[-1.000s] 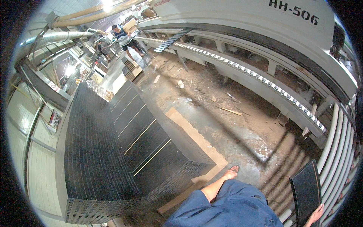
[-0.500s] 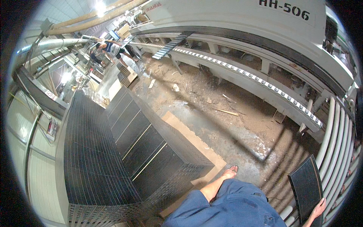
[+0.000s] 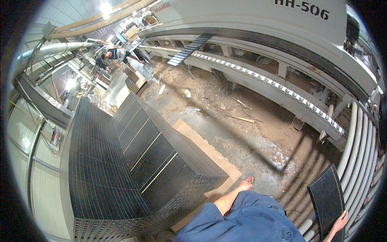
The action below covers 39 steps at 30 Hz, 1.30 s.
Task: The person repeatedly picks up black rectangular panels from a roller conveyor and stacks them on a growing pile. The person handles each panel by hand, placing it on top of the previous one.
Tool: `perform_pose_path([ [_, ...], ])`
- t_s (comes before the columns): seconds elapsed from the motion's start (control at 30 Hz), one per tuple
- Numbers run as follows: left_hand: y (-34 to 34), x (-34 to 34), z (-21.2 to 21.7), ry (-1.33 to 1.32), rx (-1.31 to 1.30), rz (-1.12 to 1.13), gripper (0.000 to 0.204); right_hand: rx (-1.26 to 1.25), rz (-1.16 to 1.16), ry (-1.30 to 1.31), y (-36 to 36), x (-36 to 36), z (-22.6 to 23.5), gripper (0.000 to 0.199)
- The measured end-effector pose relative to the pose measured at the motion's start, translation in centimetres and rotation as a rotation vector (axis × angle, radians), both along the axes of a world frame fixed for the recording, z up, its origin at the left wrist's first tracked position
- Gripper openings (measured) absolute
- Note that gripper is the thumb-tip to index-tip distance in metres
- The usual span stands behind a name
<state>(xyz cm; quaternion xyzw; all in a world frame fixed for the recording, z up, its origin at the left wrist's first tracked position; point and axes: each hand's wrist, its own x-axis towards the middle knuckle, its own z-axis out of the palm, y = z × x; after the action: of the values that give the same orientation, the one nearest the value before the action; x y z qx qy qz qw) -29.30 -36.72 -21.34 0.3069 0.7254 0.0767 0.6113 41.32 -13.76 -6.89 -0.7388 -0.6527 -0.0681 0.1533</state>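
Blue shorts (image 3: 250, 220), bare forearm, and apparently a sandal (image 3: 246, 182) on the foot.

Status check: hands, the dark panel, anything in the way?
Right hand grips flat dark rectangular panel at its lower edge. Left hand out of view. Panel sits over white rollers; tall stack of dark panels left.

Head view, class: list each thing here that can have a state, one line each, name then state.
Dark panel: held at its lower edge, resting on the rollers.
Right hand: grip closed on the dark panel's lower edge.
Left hand: not in view.
Stacked dark panels: piled high in neat stacks on a board.
Roller conveyor: bare beyond the panel.
Floor: littered with sawdust and scraps.
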Motion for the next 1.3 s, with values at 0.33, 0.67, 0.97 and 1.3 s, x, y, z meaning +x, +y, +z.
perform_pose_path([
  [0.33,-0.6,0.0,-2.1,0.047,-0.036,0.014,0.050,-0.032,-0.008,-0.014,0.1,-0.2,0.2,0.052],
  [0.67,-0.2,-0.3,1.2,0.022,-0.001,-0.109,0.061,-0.022,-0.028,-0.003,0.3,0.0,0.0,0.052],
  [0.97,-0.2,-0.4,1.2,-0.071,0.007,0.020,0.054,-0.060,-0.037,-0.024,0.1,-0.2,0.5,0.053],
  [1.3,0.6,-1.4,-3.4,-0.064,-0.028,0.382,0.040,-0.066,-0.031,0.025,-0.6,-1.0,0.8,0.053],
])
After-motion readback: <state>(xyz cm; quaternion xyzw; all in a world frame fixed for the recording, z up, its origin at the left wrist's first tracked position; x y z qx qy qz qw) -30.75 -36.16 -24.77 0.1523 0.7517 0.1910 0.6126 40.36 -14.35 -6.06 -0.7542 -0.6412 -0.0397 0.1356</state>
